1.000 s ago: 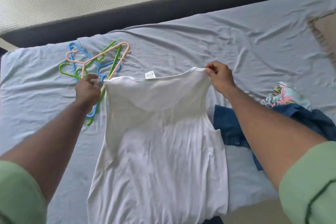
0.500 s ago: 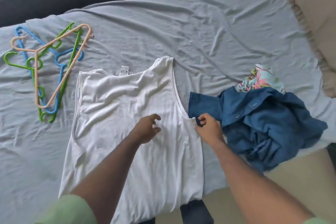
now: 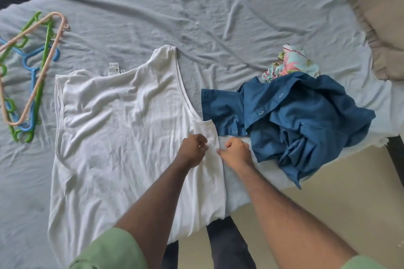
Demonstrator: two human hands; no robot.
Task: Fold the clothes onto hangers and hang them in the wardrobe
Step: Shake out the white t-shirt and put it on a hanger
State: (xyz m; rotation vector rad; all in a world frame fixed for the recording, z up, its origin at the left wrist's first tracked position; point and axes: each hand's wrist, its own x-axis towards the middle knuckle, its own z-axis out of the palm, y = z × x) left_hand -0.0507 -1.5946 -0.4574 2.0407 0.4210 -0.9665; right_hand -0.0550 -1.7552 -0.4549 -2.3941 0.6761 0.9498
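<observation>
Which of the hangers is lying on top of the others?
The pink hanger; its frame crosses over the green hangers and blue hangers beneath it.

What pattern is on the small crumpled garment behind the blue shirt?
A floral print, pink and green on pale aqua, seen in the head view, its only view.

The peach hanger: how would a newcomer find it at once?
Start at the grey bedsheet and look to its far left edge, left of the white top. There the hangers are piled. The peach hanger lies on top, the only one not green or blue.
</observation>
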